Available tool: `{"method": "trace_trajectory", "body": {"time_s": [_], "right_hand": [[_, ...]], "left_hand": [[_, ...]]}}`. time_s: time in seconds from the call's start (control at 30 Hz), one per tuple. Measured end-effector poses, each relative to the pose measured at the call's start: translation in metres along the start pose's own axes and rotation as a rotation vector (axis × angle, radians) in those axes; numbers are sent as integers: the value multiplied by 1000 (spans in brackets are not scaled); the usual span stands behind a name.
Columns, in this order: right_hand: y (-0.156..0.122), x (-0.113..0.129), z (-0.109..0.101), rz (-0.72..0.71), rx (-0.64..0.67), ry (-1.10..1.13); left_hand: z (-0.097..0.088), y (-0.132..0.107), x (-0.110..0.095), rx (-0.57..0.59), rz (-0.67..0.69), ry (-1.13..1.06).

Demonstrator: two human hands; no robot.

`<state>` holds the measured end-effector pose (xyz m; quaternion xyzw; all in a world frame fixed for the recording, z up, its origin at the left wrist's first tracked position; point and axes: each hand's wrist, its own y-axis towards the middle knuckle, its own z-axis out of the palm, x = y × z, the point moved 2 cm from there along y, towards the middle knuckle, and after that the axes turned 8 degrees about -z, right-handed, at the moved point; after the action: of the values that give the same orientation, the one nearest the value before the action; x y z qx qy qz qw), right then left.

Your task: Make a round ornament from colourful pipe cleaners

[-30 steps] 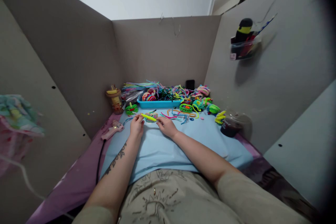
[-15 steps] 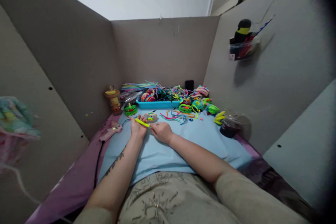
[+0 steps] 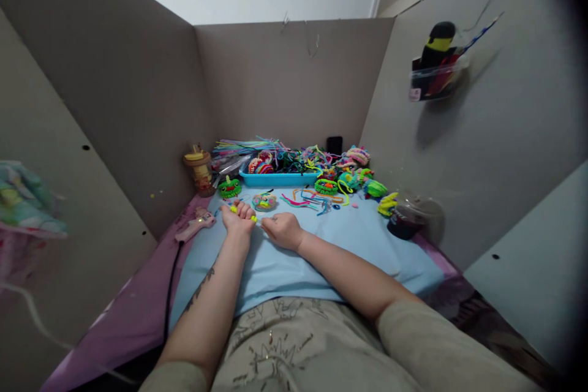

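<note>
My left hand [image 3: 239, 218] is closed around a yellow fuzzy pipe cleaner piece [image 3: 254, 218], and bits of yellow show at both ends of the fist. Just to its right, my right hand [image 3: 282, 231] is pinched on a thin pale end that sticks out of the yellow piece; whether this is a stick or bare wire I cannot tell. Both hands are above the light blue cloth [image 3: 312, 269]. Beyond them lies a round pastel pipe cleaner piece [image 3: 264, 201], and a green pipe cleaner figure [image 3: 229, 187] sits behind the left hand.
A blue tray [image 3: 281, 180] heaped with pipe cleaners stands at the back. Loose pipe cleaner strips [image 3: 303, 199] lie before it. A pink glue gun [image 3: 195, 226] rests at left, near a lidded cup [image 3: 199, 171]. At right stands a dark cup [image 3: 403, 220]. Grey panels surround the table.
My left fingers have curled from an open palm to a fist around the yellow piece. My right hand keeps its pinch in nearly the same place. The view has shifted slightly.
</note>
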<state>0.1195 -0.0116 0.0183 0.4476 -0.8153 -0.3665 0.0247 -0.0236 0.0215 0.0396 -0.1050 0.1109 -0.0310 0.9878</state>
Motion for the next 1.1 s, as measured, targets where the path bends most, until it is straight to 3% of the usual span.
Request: {"method": "trace_trajectory", "body": {"time_s": [0.2, 0.4, 0.77, 1.1], "right_hand": [[-2, 0, 1, 23, 21, 5], [-3, 1, 3, 3, 57, 12], [4, 5, 7, -40, 107, 28], [8, 10, 5, -97, -10, 43]], "left_hand": [[-7, -5, 11, -15, 31, 83], [-12, -6, 21, -8, -53, 132], [-10, -5, 4, -36, -11, 4], [-3, -12, -11, -18, 28, 9]]}}
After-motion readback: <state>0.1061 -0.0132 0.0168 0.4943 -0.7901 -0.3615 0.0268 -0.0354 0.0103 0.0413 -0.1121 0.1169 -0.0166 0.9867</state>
